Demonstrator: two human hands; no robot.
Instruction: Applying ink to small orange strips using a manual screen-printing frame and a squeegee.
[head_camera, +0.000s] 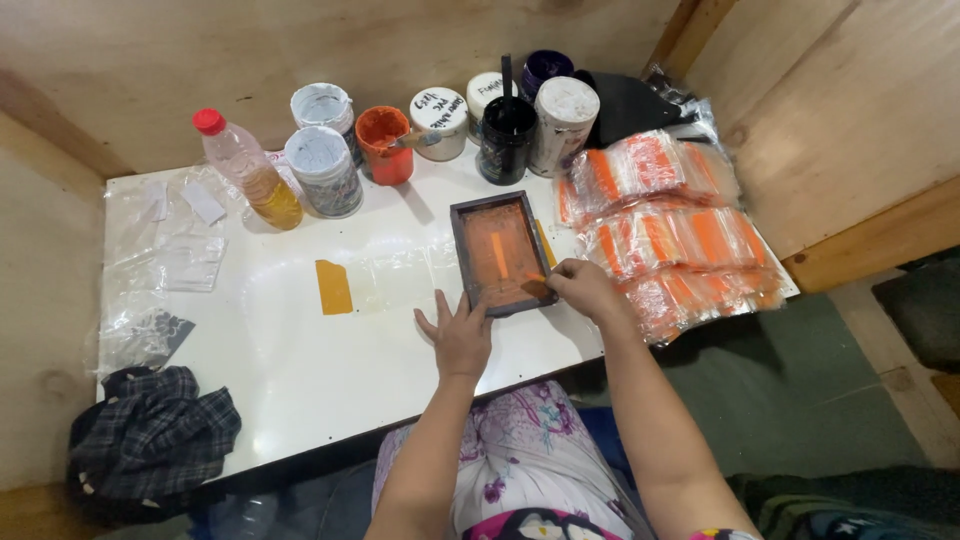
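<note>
Head view: white table (300, 360) carries your small dark-framed printing screen (500, 252) near its front edge; your left hand (458, 335) lies flat, fingers spread, against the frame's near corner; right hand (585, 288) pinches closed on an orange-stained scraper (536, 283) — inside the frame.

Head camera, looking steeply down from above the seated person

The single view faces forward and down over the lap onto the white desk (300, 370), close enough that both forearms run in from the bottom edge; wooden walls close off the top, floor shows at right. No second view shares the scene.
</note>
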